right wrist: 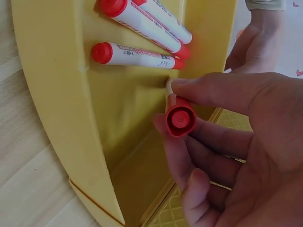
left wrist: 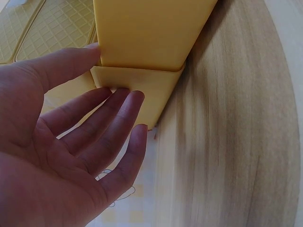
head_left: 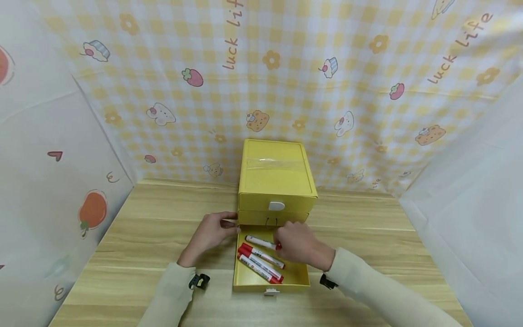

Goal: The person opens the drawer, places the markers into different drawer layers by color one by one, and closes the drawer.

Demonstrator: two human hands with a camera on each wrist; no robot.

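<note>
A yellow drawer cabinet (head_left: 278, 168) stands on the table, its lowest drawer (head_left: 300, 277) pulled out. Three white markers with red caps, such as this marker (right wrist: 137, 56), lie in that drawer. My right hand (head_left: 296, 243) is over the drawer's right part and pinches another red-capped marker (right wrist: 180, 118) between thumb and fingers, its red end towards the right wrist camera. In the head view that marker (head_left: 259, 242) lies slanted above the others. My left hand (left wrist: 90, 127) is at the cabinet's left side, fingers extended and slightly bent, fingertips at the yellow wall (left wrist: 142, 33).
Two upper drawers are closed; the top one has a white handle (head_left: 276, 206), the middle one a thin dark loop (head_left: 267, 223). Another white handle (head_left: 271, 292) is on the open drawer's front. Behind the wood-grain table (head_left: 171, 204) hangs a checked cloth (head_left: 286, 91).
</note>
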